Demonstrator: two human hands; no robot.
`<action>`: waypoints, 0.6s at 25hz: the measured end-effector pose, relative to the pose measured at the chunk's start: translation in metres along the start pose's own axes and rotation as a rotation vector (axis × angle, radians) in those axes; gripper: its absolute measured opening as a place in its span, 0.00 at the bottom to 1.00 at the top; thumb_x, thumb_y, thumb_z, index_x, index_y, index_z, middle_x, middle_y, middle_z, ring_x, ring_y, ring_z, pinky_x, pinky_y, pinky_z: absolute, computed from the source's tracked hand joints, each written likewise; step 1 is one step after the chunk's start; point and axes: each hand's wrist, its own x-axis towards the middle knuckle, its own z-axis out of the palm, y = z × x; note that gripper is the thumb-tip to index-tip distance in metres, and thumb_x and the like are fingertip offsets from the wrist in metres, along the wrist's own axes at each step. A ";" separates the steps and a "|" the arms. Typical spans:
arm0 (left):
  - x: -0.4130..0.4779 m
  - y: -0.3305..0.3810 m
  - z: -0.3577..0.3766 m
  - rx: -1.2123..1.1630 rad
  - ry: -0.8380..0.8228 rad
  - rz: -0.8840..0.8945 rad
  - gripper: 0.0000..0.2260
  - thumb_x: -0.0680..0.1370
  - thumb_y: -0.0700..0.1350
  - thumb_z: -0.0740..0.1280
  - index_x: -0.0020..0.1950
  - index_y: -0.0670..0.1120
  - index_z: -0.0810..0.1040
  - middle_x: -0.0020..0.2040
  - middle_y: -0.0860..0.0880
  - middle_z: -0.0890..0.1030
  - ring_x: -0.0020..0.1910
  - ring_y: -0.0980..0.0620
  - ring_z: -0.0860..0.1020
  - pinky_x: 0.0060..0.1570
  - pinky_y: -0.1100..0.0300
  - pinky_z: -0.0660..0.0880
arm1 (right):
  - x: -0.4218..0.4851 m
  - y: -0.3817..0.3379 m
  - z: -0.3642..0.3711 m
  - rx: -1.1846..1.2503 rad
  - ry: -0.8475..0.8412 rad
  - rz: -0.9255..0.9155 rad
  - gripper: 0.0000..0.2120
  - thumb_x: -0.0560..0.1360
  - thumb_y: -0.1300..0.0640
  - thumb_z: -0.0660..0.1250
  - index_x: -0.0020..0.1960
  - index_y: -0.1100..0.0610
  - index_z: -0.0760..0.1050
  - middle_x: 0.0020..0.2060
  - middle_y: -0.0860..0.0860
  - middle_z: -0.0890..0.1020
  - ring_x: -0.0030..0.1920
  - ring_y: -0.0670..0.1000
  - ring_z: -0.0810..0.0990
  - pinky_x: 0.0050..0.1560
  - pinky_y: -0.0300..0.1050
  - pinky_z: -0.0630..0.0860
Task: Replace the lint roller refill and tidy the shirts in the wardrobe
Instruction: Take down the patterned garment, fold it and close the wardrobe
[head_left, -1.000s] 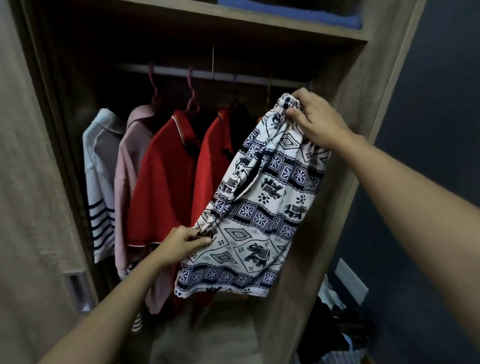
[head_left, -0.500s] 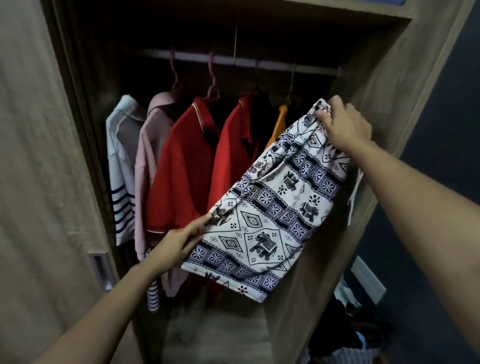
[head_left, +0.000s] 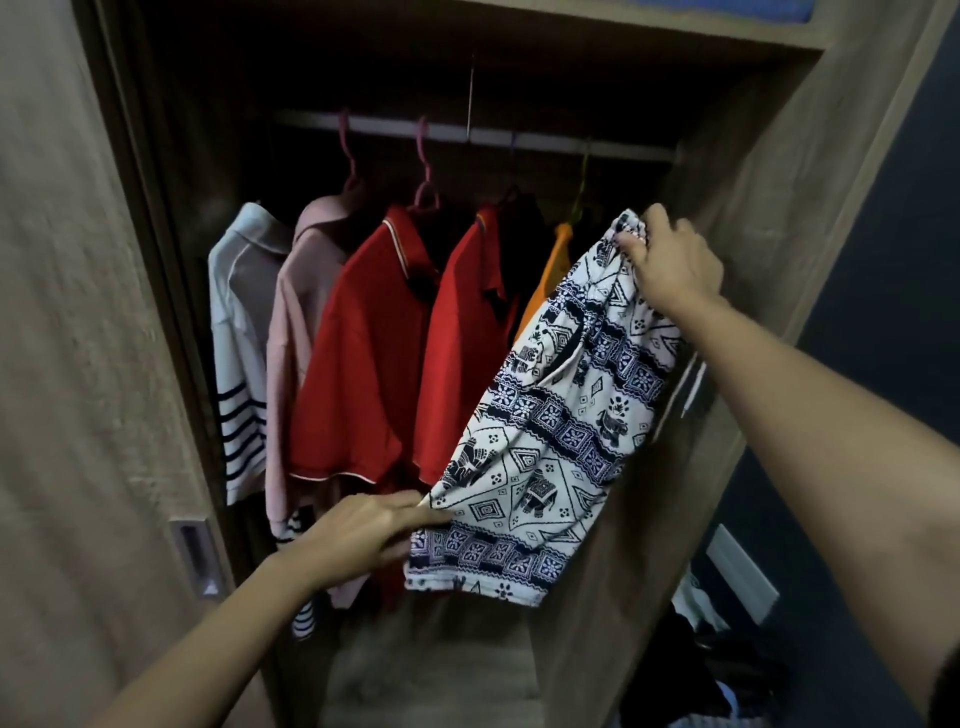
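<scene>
Tidying was the step I judged to be in hand, not the lint roller, which I could not see anywhere in the head view. My right hand (head_left: 675, 262) was closed on the top edge of the patterned garment (head_left: 550, 415), a white and dark-blue elephant print, pinching the bunched fabric near the wardrobe's right wall (head_left: 769, 208). My left hand (head_left: 363, 530) pinched its lower left edge between thumb and fingers, drawing the cloth taut on a slant. The garment hung in front of the rail's right end, just beside the orange shirt (head_left: 545, 280) and partly covering the nearer of the two red shirts (head_left: 462, 343); farther left hung the other red shirt (head_left: 358, 353), the pink shirt (head_left: 296, 338) and the striped white shirt (head_left: 239, 353). I could not tell whether it sat on a hanger. Next, as I read it, the move called for straightening the cloth so it hung square, then letting go with the lower hand first.
</scene>
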 end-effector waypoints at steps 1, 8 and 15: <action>0.002 0.002 -0.003 -0.015 -0.014 0.014 0.16 0.76 0.56 0.56 0.62 0.60 0.72 0.50 0.54 0.78 0.47 0.52 0.79 0.40 0.59 0.74 | 0.000 -0.001 -0.001 0.004 0.002 -0.005 0.23 0.77 0.38 0.51 0.60 0.55 0.63 0.56 0.63 0.74 0.56 0.64 0.74 0.42 0.52 0.68; 0.040 0.057 -0.039 -0.116 0.363 0.194 0.10 0.76 0.49 0.63 0.45 0.45 0.80 0.61 0.49 0.67 0.61 0.53 0.68 0.60 0.57 0.67 | -0.024 -0.019 0.008 0.113 -0.123 -0.084 0.21 0.77 0.37 0.50 0.58 0.52 0.63 0.54 0.59 0.75 0.51 0.61 0.76 0.44 0.53 0.73; 0.077 0.084 -0.077 -0.694 0.544 0.059 0.08 0.74 0.48 0.65 0.38 0.46 0.78 0.48 0.51 0.77 0.49 0.59 0.75 0.52 0.65 0.69 | -0.076 -0.043 0.016 0.394 -0.411 -0.235 0.20 0.76 0.38 0.54 0.56 0.54 0.61 0.51 0.60 0.79 0.50 0.62 0.79 0.50 0.56 0.75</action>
